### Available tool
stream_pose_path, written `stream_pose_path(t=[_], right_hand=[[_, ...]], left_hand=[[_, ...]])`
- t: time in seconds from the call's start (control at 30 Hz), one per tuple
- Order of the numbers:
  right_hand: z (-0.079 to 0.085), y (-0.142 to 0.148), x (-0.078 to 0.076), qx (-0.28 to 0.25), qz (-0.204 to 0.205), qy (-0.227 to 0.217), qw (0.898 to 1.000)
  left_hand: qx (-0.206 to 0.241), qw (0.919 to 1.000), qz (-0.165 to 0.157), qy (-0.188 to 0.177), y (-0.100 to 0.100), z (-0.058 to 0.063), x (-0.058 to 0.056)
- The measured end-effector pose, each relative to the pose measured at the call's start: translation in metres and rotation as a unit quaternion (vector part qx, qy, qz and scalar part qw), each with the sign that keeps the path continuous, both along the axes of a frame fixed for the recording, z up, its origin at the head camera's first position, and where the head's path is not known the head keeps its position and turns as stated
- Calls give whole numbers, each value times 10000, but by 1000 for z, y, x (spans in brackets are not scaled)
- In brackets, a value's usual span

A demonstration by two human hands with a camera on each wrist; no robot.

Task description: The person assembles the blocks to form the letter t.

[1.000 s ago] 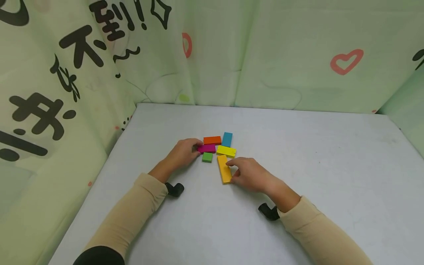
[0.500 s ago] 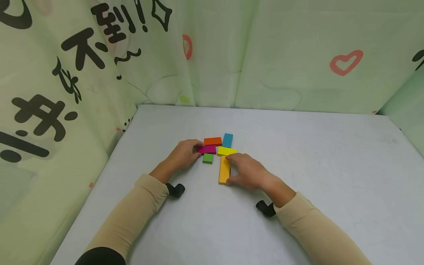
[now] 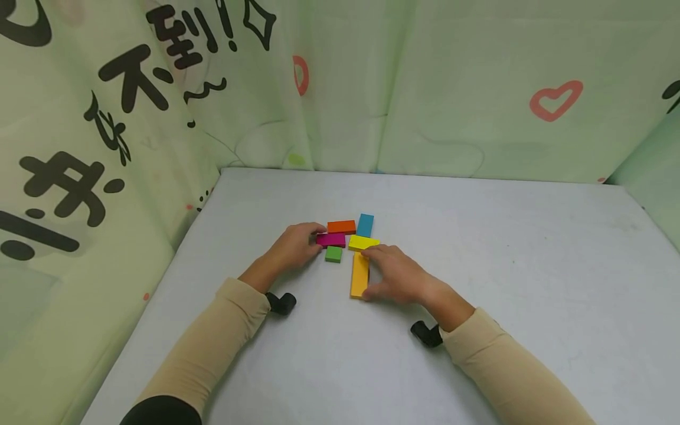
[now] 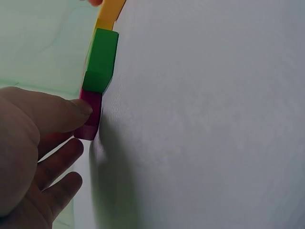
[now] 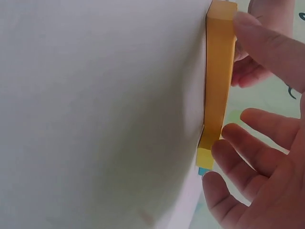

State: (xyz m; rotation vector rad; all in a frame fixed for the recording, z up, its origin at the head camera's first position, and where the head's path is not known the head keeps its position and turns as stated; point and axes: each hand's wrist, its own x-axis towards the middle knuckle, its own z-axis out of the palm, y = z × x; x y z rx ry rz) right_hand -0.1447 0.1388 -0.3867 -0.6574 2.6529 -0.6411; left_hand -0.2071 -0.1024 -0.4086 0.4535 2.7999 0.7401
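Note:
Thumb and fingers of my left hand [image 3: 297,245] pinch the left end of a magenta block [image 3: 332,240]; the left wrist view shows the thumb [image 4: 71,112] on its side. My right hand [image 3: 401,274] spans a long orange block [image 3: 359,276], thumb at its near end and fingertips by its far end. In the right wrist view, the orange block [image 5: 220,67] lies along the thumb and fingers. A yellow block [image 3: 363,242] sits just beyond it. A small green block [image 3: 333,254] lies in front of the magenta one.
Behind the magenta block lies a red-orange block [image 3: 341,226], with a blue block [image 3: 365,225] to its right. All rest on a white table [image 3: 510,265]. A pale green printed curtain [image 3: 451,88] hangs along the back and left.
The orange block has straightened from a slant, then slid slightly nearer to me under the right hand. The magenta block has shifted a little left in the left hand.

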Motion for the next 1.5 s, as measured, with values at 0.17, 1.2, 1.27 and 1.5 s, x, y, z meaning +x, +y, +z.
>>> stream_pose_path(t=[0.17,1.2,1.27,1.5], right_hand=[[-2,-1,0,83,13,15,10000],[1,-3,13,280,149,696,9971],[0,-2,15,274,164,713,9969],[0,-1,23,156,248,796,9964]], left_hand=[[-46,10000,-4,-70,0,-1,-1],[315,9994,37,-108,-9,17,12],[330,9994,18,-128,-10,18,15],[475,9986,-216,-54,-15,22,27]])
